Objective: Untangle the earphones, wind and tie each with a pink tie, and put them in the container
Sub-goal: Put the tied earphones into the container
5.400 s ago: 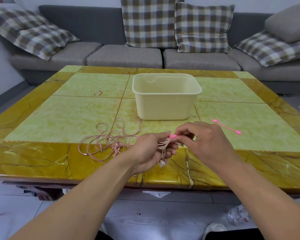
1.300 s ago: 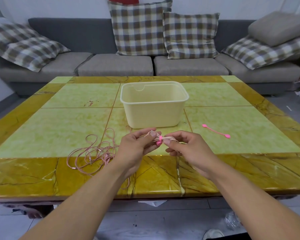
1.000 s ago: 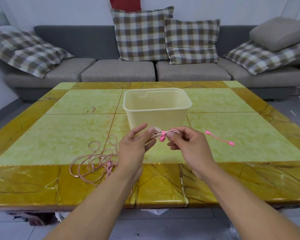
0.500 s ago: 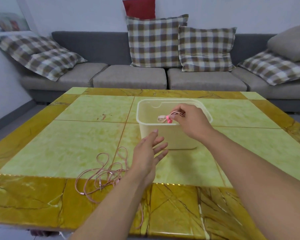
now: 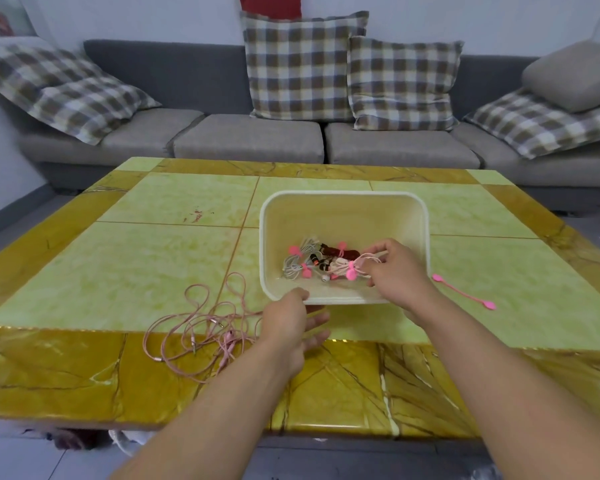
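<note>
The cream plastic container (image 5: 343, 209) stands mid-table. Inside it, my right hand (image 5: 393, 268) pinches a wound pink earphone bundle (image 5: 355, 266) bound with a pink tie, low over several other tied bundles (image 5: 309, 259) on the bottom. My left hand (image 5: 289, 323) hovers with relaxed fingers in front of the container's near left corner, its thumb at the rim, holding nothing. A loose tangle of pink earphone cable (image 5: 205, 323) lies on the table left of that hand. One spare pink tie (image 5: 464, 292) lies right of the container.
The green and amber tiled table (image 5: 135, 271) reaches to a grey sofa (image 5: 250, 136) with checked cushions at the far side. The near table edge runs just under my forearms.
My right hand carried the tied pink bundle from in front of the container over its rim and down inside. My left hand let go of the bundle and now hovers by the container's near corner.
</note>
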{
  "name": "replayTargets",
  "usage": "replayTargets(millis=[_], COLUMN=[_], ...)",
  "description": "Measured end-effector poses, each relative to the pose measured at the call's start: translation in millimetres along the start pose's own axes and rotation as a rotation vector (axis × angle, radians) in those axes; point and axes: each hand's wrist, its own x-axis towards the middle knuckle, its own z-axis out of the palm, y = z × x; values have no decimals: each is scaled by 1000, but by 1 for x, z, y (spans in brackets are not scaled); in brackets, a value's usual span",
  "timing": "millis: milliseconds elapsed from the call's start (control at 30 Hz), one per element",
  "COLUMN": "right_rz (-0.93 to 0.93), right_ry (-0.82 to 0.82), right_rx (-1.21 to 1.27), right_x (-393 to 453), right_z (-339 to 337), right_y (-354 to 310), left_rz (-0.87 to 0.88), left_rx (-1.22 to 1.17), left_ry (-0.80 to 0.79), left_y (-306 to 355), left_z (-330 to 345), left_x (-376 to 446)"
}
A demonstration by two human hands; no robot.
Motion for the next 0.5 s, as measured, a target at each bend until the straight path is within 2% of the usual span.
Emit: replayTargets(millis=[100, 267, 400, 500], right_rz=[40, 45, 122, 217], right_ry=[31, -49, 110, 114], right_rx=[21, 144, 400, 524], right_x=[2, 7, 17, 29], right_z=[3, 19, 24, 24], right_y=[0, -11, -19, -19], left_rz=[-9, 15, 55, 85], left_rx=[11, 4, -12, -10], left_ry=[0, -25, -27, -35], left_y=[-5, -9, -10, -9], left_z=[-2, -3, -4, -5], left_x=[-3, -7, -9, -7])
